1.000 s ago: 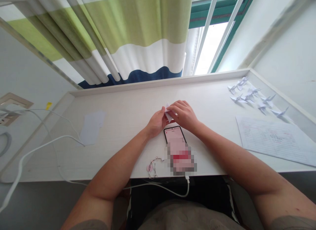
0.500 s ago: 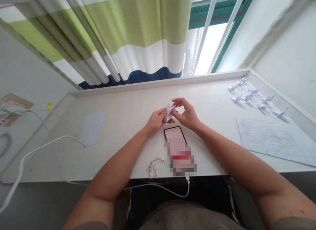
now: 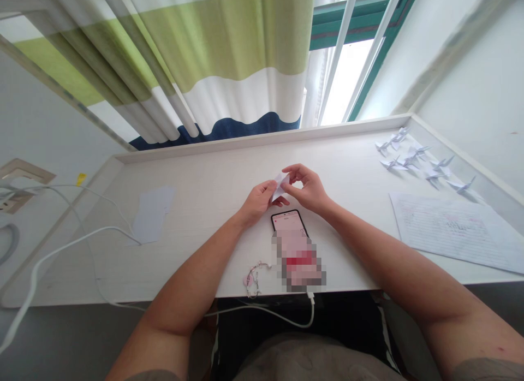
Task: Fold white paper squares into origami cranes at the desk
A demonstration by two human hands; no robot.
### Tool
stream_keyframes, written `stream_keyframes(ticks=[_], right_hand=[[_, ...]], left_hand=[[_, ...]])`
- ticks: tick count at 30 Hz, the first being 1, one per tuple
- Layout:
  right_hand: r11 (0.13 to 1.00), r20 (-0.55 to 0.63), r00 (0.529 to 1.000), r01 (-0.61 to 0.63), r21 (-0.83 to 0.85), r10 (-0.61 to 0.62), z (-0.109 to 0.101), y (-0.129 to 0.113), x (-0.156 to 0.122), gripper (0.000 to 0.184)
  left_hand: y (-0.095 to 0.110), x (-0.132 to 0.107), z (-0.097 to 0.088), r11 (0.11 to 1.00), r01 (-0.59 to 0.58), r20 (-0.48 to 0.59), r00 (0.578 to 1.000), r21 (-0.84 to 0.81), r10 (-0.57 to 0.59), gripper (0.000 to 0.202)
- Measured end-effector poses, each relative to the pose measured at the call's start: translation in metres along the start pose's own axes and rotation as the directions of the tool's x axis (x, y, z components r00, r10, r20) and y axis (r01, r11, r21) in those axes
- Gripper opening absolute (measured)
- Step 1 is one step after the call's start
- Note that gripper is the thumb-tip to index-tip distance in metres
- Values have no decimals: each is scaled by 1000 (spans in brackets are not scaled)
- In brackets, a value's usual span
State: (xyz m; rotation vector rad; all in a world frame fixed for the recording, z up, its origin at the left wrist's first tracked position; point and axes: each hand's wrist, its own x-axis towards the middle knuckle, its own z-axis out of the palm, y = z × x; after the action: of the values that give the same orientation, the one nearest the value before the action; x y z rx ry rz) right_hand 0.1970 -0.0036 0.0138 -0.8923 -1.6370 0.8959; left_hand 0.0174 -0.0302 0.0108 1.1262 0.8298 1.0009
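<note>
A small folded piece of white paper (image 3: 280, 185) is held just above the white desk (image 3: 204, 206), between both hands. My left hand (image 3: 258, 200) pinches its lower left edge with thumb and fingers. My right hand (image 3: 308, 188) pinches its right side, with thumb and forefinger closed on the fold and the other fingers curled. A phone (image 3: 293, 244) with a lit screen lies on the desk right below the hands.
Several folded paper cranes (image 3: 413, 160) lie at the far right. A written sheet (image 3: 446, 228) lies right of my arm, blank paper slips (image 3: 151, 212) at left. A small bracelet (image 3: 254, 274) sits by the desk's front edge. White cables (image 3: 61, 250) run along the left side.
The folded paper was pressed low near the desk under my right hand; both hands have lifted it and now pinch it between them. The view has shifted slightly.
</note>
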Motion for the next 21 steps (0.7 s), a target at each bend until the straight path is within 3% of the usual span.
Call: stream_keyframes(ticks=[5, 10, 16, 21], right_hand=[[990, 55, 998, -6, -139, 14, 2, 2, -1, 29], [953, 66, 997, 68, -295, -50, -2, 2, -3, 21], [931, 67, 996, 80, -355, -60, -6, 2, -2, 2], [944, 93, 995, 16, -328, 16, -5, -1, -1, 10]], left_hand=[[-3, 1, 2, 993, -73, -16, 997, 90, 74, 60], [0, -1, 1, 972, -90, -2, 996, 218, 93, 61], [4, -2, -1, 965, -70, 56, 997, 252, 58, 44], [3, -3, 1, 945, -76, 39, 997, 319, 68, 28]])
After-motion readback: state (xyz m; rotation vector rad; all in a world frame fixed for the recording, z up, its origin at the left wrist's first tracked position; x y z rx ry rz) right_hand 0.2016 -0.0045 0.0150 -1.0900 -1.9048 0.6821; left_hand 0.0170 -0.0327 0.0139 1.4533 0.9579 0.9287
